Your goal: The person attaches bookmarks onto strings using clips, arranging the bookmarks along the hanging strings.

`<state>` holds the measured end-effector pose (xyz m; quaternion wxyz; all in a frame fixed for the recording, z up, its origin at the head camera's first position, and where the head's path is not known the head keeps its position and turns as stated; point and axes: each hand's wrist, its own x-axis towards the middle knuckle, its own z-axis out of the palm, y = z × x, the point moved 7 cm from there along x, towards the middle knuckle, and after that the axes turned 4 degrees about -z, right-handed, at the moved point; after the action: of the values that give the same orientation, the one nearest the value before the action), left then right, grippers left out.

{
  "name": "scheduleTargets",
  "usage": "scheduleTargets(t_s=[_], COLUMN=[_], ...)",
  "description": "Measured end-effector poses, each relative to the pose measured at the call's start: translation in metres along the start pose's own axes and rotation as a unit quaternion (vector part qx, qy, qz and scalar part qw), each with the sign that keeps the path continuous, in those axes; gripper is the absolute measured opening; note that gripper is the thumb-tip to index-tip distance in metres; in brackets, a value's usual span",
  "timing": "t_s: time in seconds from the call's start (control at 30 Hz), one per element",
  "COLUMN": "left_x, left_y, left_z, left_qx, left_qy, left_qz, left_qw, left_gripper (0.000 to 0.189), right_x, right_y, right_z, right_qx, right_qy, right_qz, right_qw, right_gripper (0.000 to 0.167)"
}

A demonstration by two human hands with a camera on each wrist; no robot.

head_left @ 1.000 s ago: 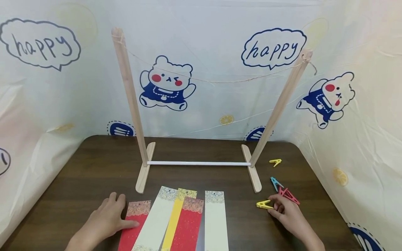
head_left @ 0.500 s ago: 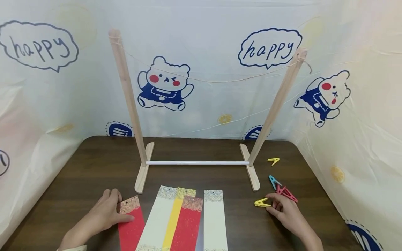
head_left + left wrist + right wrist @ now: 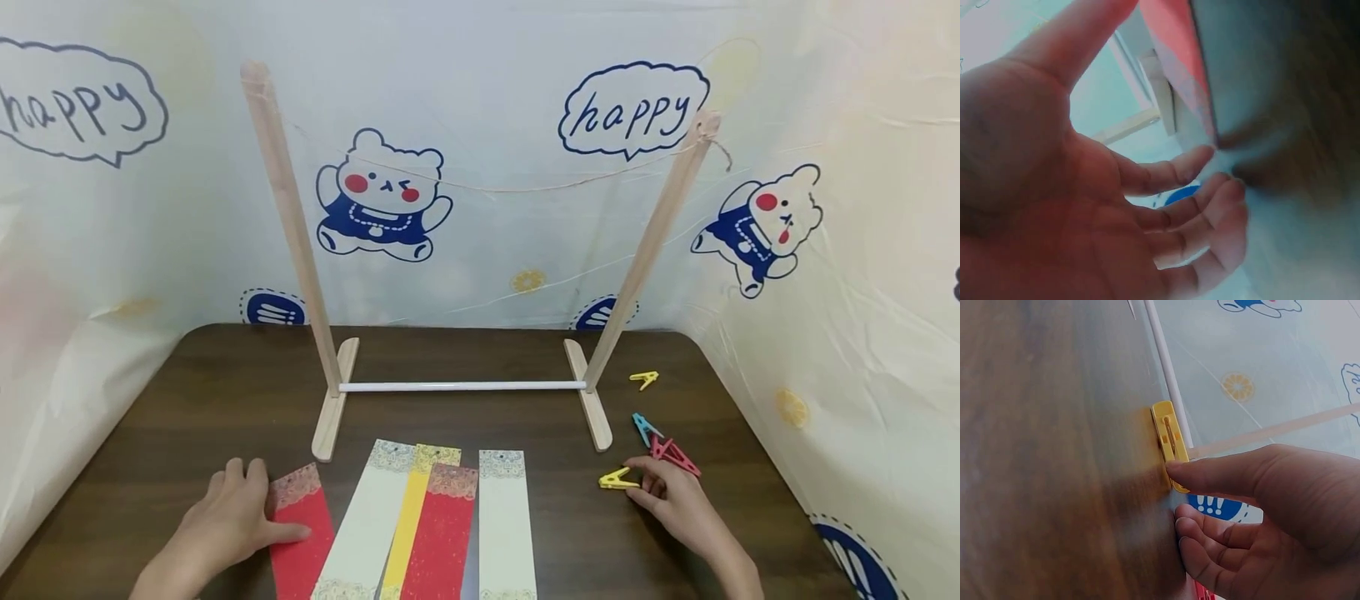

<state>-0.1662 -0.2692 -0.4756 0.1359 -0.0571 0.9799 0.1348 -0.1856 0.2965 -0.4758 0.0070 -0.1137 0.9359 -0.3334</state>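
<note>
On the table's left side lies a red paper bookmark with a patterned top band. My left hand rests over its left edge, thumb on the red face, the other fingers beside the band. In the left wrist view, the left hand has its index fingertip at the corner of the red bookmark, thumb spread away. At the right, my right hand pinches one end of a yellow clothespin between thumb and index finger. The right wrist view shows this yellow clothespin low on the table, under the thumb.
Bookmarks lie at front: white, yellow, red, white. Clothespins lie right: blue, red, yellow. A wooden stand with left post, right post, white rod and sagging string stands behind.
My left hand has shifted the left red bookmark leftward and turned it, so its top now leans left, apart from the white one. The right hand keeps its place at the yellow clothespin.
</note>
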Motion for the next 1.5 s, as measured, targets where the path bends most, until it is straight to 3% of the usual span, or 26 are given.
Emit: scheduleTargets(t_s=[0.13, 0.27, 0.37, 0.5, 0.53, 0.57, 0.7, 0.8, 0.93, 1.03, 1.07, 1.13, 1.2, 1.27, 1.43, 1.5], left_x=[0.002, 0.007, 0.011, 0.016, 0.017, 0.017, 0.016, 0.014, 0.011, 0.006, 0.004, -0.002, -0.007, -0.011, -0.016, -0.018], left_y=[-0.005, -0.023, -0.039, -0.057, -0.060, -0.063, -0.074, -0.079, -0.077, -0.070, -0.067, -0.061, -0.055, -0.050, -0.039, -0.034], left_z=[-0.005, -0.015, -0.024, -0.032, -0.033, -0.035, -0.045, -0.051, -0.057, -0.061, -0.064, -0.069, -0.075, -0.082, -0.097, -0.102], left_qx=[-0.017, -0.106, -0.228, -0.368, -0.386, -0.400, -0.415, -0.434, -0.531, -0.609, -0.621, -0.632, -0.629, -0.616, -0.559, -0.513], left_qy=[-0.002, -0.003, 0.000, 0.011, 0.020, 0.031, 0.080, 0.095, 0.083, 0.074, 0.076, 0.081, 0.091, 0.108, 0.147, 0.166], left_qz=[0.002, 0.004, 0.006, 0.012, 0.013, 0.016, 0.004, -0.004, 0.023, 0.062, 0.075, 0.093, 0.100, 0.103, 0.099, 0.095], left_qw=[0.9998, 0.9944, 0.9735, 0.9297, 0.9220, 0.9160, 0.9063, 0.8958, 0.8429, 0.7874, 0.7763, 0.7650, 0.7653, 0.7737, 0.8099, 0.8364], left_gripper=[0.102, 0.077, 0.061, 0.057, 0.059, 0.060, 0.060, 0.052, 0.030, 0.020, 0.020, 0.019, 0.016, 0.016, 0.020, 0.022], right_x=[-0.001, 0.000, 0.001, 0.000, 0.000, 0.000, 0.002, 0.001, -0.002, -0.003, -0.003, -0.004, -0.004, -0.005, -0.005, -0.005], right_y=[0.001, 0.001, 0.000, -0.001, -0.001, -0.001, -0.004, -0.007, -0.011, -0.015, -0.018, -0.024, -0.031, -0.038, -0.051, -0.055], right_z=[0.001, 0.003, 0.002, 0.001, 0.001, 0.001, -0.003, -0.008, -0.013, -0.016, -0.017, -0.020, -0.024, -0.029, -0.037, -0.040], right_qx=[0.001, 0.001, -0.003, -0.002, -0.001, 0.002, 0.015, 0.022, 0.032, 0.038, 0.038, 0.037, 0.035, 0.034, 0.039, 0.043], right_qy=[0.002, -0.001, 0.007, 0.016, 0.019, 0.021, 0.046, 0.073, 0.092, 0.099, 0.103, 0.110, 0.119, 0.127, 0.136, 0.138], right_qz=[0.004, -0.002, -0.008, -0.006, -0.003, -0.001, 0.001, 0.001, 0.006, -0.005, -0.012, -0.026, -0.047, -0.065, -0.093, -0.100], right_qw=[1.0000, 1.0000, 0.9999, 0.9999, 0.9998, 0.9998, 0.9988, 0.9971, 0.9952, 0.9943, 0.9939, 0.9929, 0.9912, 0.9893, 0.9855, 0.9845], right_gripper=[0.032, 0.032, 0.030, 0.025, 0.023, 0.023, 0.022, 0.022, 0.023, 0.024, 0.024, 0.025, 0.026, 0.028, 0.028, 0.027])
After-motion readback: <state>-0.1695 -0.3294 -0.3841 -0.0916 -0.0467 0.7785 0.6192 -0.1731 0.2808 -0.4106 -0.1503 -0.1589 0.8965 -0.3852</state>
